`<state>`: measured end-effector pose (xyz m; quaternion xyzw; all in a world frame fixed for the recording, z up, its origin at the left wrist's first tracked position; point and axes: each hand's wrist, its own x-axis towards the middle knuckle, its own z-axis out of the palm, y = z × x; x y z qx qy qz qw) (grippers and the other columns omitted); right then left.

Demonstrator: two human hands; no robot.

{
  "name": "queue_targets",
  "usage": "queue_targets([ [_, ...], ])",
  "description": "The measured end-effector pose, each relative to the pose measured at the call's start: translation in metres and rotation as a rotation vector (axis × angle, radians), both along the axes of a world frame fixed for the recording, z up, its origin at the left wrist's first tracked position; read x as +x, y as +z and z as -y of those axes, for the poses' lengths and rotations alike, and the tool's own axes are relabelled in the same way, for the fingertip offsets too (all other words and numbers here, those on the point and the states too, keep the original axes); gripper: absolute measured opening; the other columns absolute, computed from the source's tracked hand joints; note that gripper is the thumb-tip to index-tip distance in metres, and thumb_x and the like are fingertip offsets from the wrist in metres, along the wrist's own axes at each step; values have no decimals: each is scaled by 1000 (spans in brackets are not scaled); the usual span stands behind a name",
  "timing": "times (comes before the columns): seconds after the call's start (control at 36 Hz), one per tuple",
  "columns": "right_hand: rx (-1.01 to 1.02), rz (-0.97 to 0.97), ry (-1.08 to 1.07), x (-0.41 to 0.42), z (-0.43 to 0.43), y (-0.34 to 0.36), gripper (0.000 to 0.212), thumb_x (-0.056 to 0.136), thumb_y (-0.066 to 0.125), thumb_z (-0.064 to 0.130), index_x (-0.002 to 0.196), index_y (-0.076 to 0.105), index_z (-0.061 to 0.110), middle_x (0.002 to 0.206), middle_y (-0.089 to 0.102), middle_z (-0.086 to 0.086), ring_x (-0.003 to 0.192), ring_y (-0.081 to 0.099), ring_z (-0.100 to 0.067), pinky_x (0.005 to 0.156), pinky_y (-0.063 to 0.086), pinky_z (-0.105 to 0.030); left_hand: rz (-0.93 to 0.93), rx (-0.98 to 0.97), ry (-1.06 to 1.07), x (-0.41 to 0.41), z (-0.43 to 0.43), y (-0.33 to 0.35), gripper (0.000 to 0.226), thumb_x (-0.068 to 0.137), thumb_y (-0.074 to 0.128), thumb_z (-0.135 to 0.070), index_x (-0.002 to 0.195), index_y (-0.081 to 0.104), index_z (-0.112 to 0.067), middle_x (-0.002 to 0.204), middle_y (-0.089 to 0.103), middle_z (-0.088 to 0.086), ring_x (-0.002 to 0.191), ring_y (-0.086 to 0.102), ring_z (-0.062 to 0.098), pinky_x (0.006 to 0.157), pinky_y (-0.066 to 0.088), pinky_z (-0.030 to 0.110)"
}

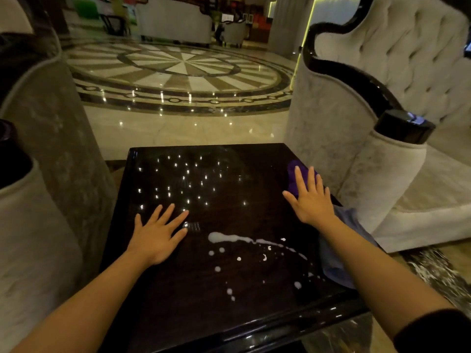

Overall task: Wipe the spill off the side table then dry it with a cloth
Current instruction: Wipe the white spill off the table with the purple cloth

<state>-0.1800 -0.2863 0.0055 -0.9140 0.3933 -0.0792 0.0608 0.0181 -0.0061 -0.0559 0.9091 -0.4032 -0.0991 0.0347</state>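
Observation:
A glossy dark side table fills the lower middle of the head view. A white liquid spill lies on it as a streak with scattered drops toward the near right. My left hand rests flat on the table, fingers spread, just left of the spill. My right hand hovers flat, fingers apart, over the near part of a purple cloth at the table's right edge. A blue-grey cloth lies under my right forearm at the right edge. Neither hand holds anything.
A pale upholstered armchair stands close on the right, its black arm end beside the table. Another grey armchair flanks the left. Beyond the table lies polished marble floor with a round pattern.

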Motion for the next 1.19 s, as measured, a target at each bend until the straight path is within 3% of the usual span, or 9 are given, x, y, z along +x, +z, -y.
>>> queue_targets([
  [0.36,268,11,-139,39,82,-17,63,90,25,55,141,-5,33,153,-13,-19,140,-4,-41,114,5,-54,-17,8,2,0,-2,4,54,92,17,-57,138,-7,-44,156,-8,-6,142,-14,17,112,-9,54],
  [0.47,363,42,-225,50,97,-25,62,92,25,51,142,-3,26,151,-5,-30,139,-1,-44,114,6,-51,-16,16,1,-2,-2,7,54,92,18,-56,139,-6,-45,156,-8,-6,143,-14,17,112,-9,54],
  [0.58,376,5,-238,58,102,-32,60,94,26,44,143,1,20,151,3,-29,139,5,-44,113,8,-52,-11,27,5,-2,-2,7,53,92,17,-56,138,-8,-45,156,-8,-6,143,-14,17,113,-9,54],
  [0.78,381,-17,-85,62,89,-32,53,96,27,31,143,7,16,154,6,-20,140,5,-39,117,8,-49,-12,29,3,-3,-3,8,53,93,17,-55,140,-3,-45,157,-8,-5,143,-13,18,112,-9,54],
  [0.92,443,14,53,66,68,-27,48,96,33,21,141,17,18,154,10,-15,142,5,-27,114,8,-36,-13,45,-1,-4,-4,9,52,93,16,-54,141,-4,-44,156,-9,-5,143,-14,18,112,-9,54],
  [1.08,529,61,200,71,27,-20,47,88,47,4,132,41,18,147,33,-13,132,33,-29,101,26,-26,-14,52,11,-7,-4,9,53,94,13,-53,142,-5,-42,156,-10,-3,143,-14,19,113,-9,54],
  [1.19,512,56,262,74,-3,-18,42,83,49,6,120,53,24,135,49,-14,115,49,-31,91,38,-32,-23,39,30,-9,-5,8,53,94,14,-53,143,-3,-41,156,-10,-3,143,-13,19,113,-9,53],
])
